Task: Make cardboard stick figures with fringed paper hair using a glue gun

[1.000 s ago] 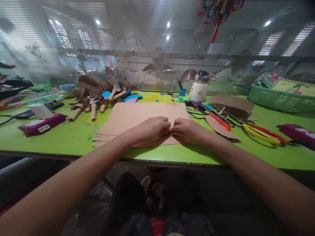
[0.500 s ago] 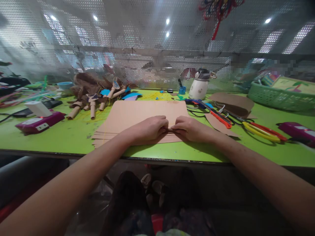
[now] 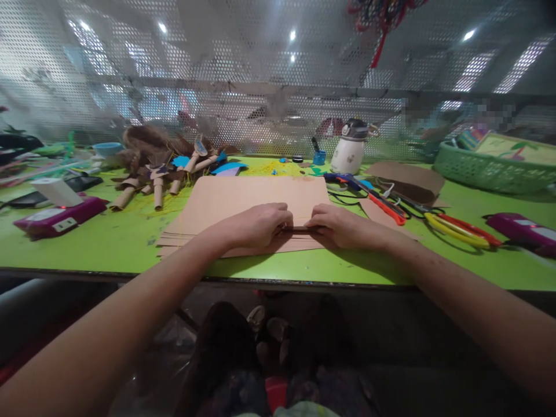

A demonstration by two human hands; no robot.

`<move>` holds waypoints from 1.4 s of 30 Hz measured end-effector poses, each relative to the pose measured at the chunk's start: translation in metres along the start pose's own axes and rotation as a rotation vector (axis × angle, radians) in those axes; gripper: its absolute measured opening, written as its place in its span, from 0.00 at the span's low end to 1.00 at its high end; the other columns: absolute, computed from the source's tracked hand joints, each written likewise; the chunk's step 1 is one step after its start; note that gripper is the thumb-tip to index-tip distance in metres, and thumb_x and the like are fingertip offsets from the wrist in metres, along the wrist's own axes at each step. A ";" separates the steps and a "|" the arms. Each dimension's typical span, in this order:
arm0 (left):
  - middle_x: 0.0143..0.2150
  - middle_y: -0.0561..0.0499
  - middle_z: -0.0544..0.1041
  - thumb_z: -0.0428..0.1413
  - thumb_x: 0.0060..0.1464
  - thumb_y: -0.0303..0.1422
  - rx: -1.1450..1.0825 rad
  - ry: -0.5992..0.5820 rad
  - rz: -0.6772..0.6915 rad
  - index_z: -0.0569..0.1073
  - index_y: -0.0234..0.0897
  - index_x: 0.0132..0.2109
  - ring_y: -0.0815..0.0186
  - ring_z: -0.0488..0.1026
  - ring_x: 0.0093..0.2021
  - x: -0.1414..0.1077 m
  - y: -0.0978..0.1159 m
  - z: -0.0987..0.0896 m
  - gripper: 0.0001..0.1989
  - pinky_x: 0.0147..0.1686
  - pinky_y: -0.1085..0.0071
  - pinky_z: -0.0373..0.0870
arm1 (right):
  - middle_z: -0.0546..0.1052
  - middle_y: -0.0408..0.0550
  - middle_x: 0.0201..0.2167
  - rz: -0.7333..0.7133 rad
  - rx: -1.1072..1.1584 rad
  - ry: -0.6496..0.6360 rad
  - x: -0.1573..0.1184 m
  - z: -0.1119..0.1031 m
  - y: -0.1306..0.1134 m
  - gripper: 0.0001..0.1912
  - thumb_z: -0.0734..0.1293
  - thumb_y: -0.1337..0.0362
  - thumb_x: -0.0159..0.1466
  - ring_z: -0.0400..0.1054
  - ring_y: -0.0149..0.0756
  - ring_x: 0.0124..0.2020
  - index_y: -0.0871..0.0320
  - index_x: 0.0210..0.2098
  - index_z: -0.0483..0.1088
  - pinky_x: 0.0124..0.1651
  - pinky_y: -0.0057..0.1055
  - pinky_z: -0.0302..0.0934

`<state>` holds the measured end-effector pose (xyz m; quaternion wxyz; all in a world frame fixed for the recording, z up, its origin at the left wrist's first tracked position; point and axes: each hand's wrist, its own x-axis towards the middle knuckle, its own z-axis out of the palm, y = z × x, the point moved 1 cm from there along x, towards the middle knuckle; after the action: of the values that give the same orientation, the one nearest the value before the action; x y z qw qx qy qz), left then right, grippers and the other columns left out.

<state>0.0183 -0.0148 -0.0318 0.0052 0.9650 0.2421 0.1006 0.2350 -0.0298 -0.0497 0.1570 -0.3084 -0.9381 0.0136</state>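
left hand (image 3: pixel 256 225): curled knuckles-up on the cardboard (image 3: pixel 256 197), fingertips pinching the left end of a thin dark strip (image 3: pixel 299 229), so it's closed on that

right hand (image 3: pixel 336 225): mirror image, pinching the other end of the strip; the two hands sit close with only a small gap between them, looks like they're keeping the strip taut and flat against the sheet

strip: lies across the near-middle of the cardboard, between the two hands; too thin to tell what it's made of

cardboard: a few sheets stacked with edges fanned out at the near left, flat on the green table (image 3: pixel 108 243), right in front of the person so both arms reach it evenly

left side: pink box (image 3: pixel 61 215) with a white block on top, and further back a pile of paper rolls (image 3: pixel 152 185) with blue scraps

right side: orange cutter (image 3: pixel 386 208), yellow-red scissors (image 3: pixel 460 229) and a blue glue gun (image 3: pixel 347 180), all just off the sheet's right edge, probably kept within easy grab

far side: white bottle (image 3: pixel 348 152) by the mesh screen, green basket (image 3: pixel 490 171) far right, well out of the way
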 end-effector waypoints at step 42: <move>0.31 0.50 0.68 0.46 0.59 0.35 0.019 0.101 -0.105 0.66 0.35 0.33 0.67 0.64 0.31 0.001 -0.002 0.012 0.10 0.30 0.72 0.58 | 0.72 0.46 0.28 0.253 0.328 0.217 0.000 0.009 -0.003 0.04 0.67 0.68 0.57 0.65 0.32 0.29 0.61 0.32 0.73 0.33 0.28 0.58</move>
<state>0.0206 -0.0123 -0.0430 -0.0111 0.9448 0.2931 0.1462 0.2304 -0.0311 -0.0580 0.3020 -0.3936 -0.8548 0.1523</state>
